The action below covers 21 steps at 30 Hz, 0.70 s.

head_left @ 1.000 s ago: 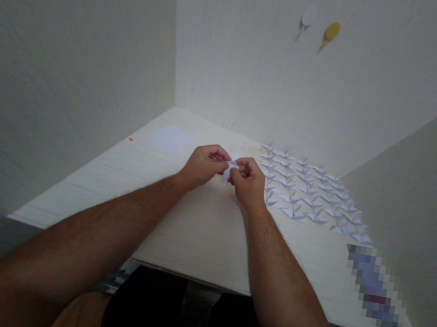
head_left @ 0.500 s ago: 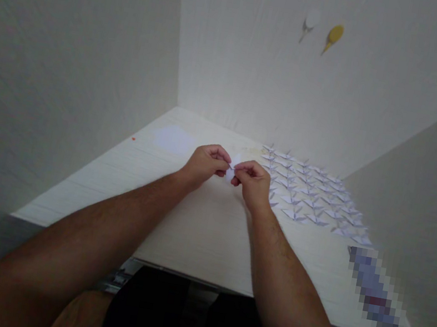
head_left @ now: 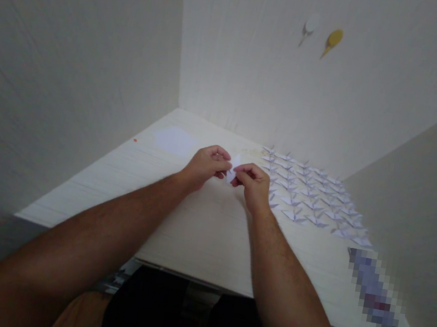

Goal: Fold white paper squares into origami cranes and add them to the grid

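Note:
Between my fingertips is a small piece of folded white paper (head_left: 231, 176), held above the middle of the table. My left hand (head_left: 210, 166) pinches its left side with thumb and fingers. On the right side, my right hand (head_left: 252, 183) grips it the same way. Fingers cover part of the paper, so its exact folds are hard to make out. Several white paper cranes (head_left: 294, 216) stand in rows just right of my right hand.
White paper (head_left: 174, 139) lies at the table's back left, near a small red dot (head_left: 135, 140). A pixelated object (head_left: 373, 292) with a cable is at the right front of the white table (head_left: 197, 238). Walls enclose three sides; a white hook (head_left: 311, 23) and a yellow hook (head_left: 335, 37) are on the back one.
The folded paper shows more of its white surface between my fingers. Both hands stay nearly in place, and the view has shifted slightly.

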### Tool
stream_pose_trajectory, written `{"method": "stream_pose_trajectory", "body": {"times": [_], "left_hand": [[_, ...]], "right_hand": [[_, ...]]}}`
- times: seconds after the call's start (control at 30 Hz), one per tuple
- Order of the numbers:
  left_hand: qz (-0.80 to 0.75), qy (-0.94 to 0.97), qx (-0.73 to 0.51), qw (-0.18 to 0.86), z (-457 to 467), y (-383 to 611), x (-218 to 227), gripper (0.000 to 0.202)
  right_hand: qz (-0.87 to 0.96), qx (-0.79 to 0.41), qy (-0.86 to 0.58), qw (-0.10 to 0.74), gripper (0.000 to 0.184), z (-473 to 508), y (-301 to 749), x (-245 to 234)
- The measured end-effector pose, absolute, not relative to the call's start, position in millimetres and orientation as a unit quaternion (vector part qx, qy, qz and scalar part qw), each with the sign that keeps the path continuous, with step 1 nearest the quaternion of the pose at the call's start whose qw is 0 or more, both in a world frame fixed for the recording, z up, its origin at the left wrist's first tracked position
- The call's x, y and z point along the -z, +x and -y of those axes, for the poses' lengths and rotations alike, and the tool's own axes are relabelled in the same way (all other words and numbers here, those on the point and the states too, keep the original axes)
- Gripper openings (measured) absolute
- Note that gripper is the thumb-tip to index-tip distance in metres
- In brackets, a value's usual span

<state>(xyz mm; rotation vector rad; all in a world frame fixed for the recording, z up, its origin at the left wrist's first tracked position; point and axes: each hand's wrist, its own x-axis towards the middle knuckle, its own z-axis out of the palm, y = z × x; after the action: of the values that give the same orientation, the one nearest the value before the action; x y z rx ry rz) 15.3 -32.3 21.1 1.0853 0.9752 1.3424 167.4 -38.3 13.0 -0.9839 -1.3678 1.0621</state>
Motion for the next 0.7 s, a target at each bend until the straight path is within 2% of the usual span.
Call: {"method": "stream_pose_trajectory", "body": {"times": [0.17,0.43,0.7], "left_hand": [[-0.405,0.485,-0.6,0.49,31.6,16.0,-20.1,0.028],[-0.408,0.524,-0.588,0.462,31.6,13.9,-19.3,0.028],[-0.43,0.516,-0.584,0.456,29.4,13.1,-16.8,0.038]], "right_hand": [[0.517,-0.486,-0.423,0.563,0.021,37.8,164.9,-13.4],[0.545,-0.455,-0.458,0.535,0.017,33.2,165.4,-8.3],[0.565,-0.421,-0.471,0.531,0.018,35.9,164.4,-10.6]]}}
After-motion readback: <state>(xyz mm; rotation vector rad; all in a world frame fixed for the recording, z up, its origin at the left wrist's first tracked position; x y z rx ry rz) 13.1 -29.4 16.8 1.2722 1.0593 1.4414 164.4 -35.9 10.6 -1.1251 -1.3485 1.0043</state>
